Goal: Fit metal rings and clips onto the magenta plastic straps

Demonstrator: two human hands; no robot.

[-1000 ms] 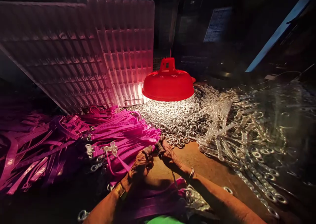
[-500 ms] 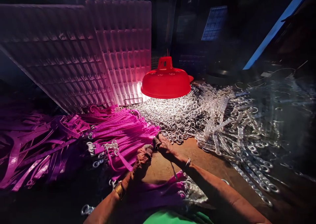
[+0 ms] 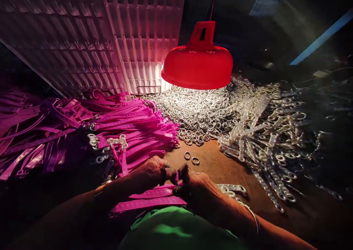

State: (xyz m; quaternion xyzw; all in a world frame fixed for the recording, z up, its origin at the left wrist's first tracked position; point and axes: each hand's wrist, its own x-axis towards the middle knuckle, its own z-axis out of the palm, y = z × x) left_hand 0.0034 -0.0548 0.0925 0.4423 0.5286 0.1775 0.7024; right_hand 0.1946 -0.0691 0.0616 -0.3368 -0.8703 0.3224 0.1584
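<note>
Pink straps (image 3: pixel 132 132) lie in a broad heap across the bench (image 3: pixel 217 165), filling the side from nine to eleven o'clock of the hands, with more of them trailing into the dark further out at nine. Behind the heap, at eleven o'clock, a ribbed plastic panel (image 3: pixel 110 40) leans upright. A red lamp (image 3: pixel 197 64) hangs low at twelve o'clock and lights a mound of metal rings (image 3: pixel 198 114) directly beneath it. From one to three o'clock sprawls a tangle of pale linked strips (image 3: pixel 261 136) carrying rings. Two loose rings (image 3: pixel 191 158) sit on bare bench just at twelve o'clock of the hands.

Close to the body, a few straps (image 3: pixel 149 198) lie flat under the wrists, above a green cloth (image 3: pixel 171 228) at six o'clock. The left hand (image 3: pixel 154 169) and the right hand (image 3: pixel 193 184) meet at one strap's end (image 3: pixel 176 177); both sets of fingers, wrapped at the tips, are pinched narrow on it. Whether a ring is between them I cannot tell.

The step in hand looks like working that strap's end, probably fitting hardware to it. The next move calls for a firm, steady pinch and fine alignment.
</note>
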